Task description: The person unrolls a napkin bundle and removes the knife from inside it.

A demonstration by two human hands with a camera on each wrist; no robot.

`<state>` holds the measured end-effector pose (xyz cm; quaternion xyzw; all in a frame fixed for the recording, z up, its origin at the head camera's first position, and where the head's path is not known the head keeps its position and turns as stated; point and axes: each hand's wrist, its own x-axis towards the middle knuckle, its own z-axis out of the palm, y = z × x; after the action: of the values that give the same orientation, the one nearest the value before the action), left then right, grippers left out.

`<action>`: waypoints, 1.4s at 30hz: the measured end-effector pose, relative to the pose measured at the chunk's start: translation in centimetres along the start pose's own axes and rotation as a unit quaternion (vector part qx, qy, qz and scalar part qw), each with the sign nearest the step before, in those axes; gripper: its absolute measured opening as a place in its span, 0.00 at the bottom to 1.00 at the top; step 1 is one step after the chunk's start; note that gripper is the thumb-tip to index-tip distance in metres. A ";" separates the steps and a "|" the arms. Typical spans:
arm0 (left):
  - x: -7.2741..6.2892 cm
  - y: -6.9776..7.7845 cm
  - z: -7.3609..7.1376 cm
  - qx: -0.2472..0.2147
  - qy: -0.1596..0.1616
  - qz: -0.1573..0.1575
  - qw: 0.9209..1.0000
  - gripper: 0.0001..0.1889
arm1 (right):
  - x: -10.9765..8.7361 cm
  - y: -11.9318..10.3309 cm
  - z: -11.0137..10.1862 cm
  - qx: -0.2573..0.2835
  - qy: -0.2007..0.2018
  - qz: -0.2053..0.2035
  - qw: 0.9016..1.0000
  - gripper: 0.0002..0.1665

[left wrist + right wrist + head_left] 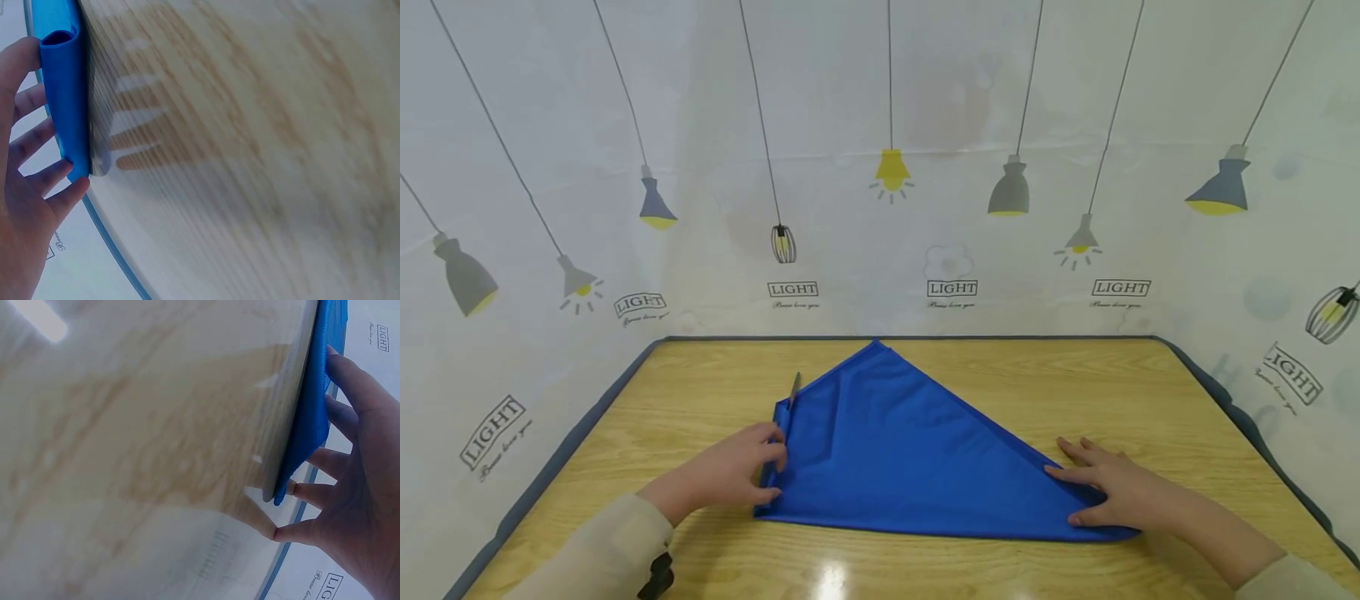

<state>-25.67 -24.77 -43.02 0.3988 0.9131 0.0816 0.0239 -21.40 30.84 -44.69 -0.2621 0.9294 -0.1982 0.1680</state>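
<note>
A blue folded cloth [895, 450] lies on the wooden table, its top rising to a point at the back and its right side tapering to a narrow corner. At the cloth's left end is my left hand [745, 467], fingers spread and slightly bent along the rolled-over edge. In the left wrist view its fingertips touch that blue fold [67, 106], which shows a hollow at the near end. My right hand [1105, 483] rests with spread fingers on the tapered right corner. A thin dark pointed strip [794, 389] sticks up beside the cloth's upper left corner.
The pale wooden table [700, 392] has a dark blue border [760, 337] where it meets the white backdrop [850, 100], printed with hanging lamps and lettering. This backdrop encloses the back and both sides. A bright reflection shines on the front of the table.
</note>
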 end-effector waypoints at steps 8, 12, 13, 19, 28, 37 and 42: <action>-0.5 -0.6 0.0 -0.007 -0.015 -0.017 1.000 0.07 | -0.1 0.0 -0.1 -0.004 0.001 0.000 1.000 0.45; -0.8 -0.9 -0.1 -0.011 -0.014 -0.022 1.000 0.05 | -0.1 -0.1 -0.1 -0.007 0.000 -0.001 1.000 0.45; -1.0 -0.9 -0.1 -0.013 -0.013 -0.023 1.000 0.05 | 0.0 -0.2 -0.1 -0.008 0.000 -0.001 1.000 0.45; -1.3 -0.9 -0.3 -0.020 0.001 -0.026 0.999 0.08 | 0.0 -0.1 0.1 -0.012 0.008 -0.009 1.000 0.45; -1.5 -1.1 0.3 0.004 0.004 -0.034 0.999 0.11 | 0.0 0.0 0.1 -0.005 0.006 -0.014 1.000 0.44; -1.8 -1.1 -0.2 -0.020 -0.014 -0.036 0.999 0.07 | 0.0 0.1 0.1 -0.009 0.004 -0.009 1.000 0.45; -2.2 -1.4 -0.2 -0.029 -0.014 -0.039 0.999 0.08 | 0.0 0.1 0.1 -0.004 0.002 -0.003 1.000 0.44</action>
<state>-25.18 -27.37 -43.09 0.3632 0.9247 0.1015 0.0512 -21.42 30.89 -44.80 -0.2655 0.9296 -0.1958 0.1646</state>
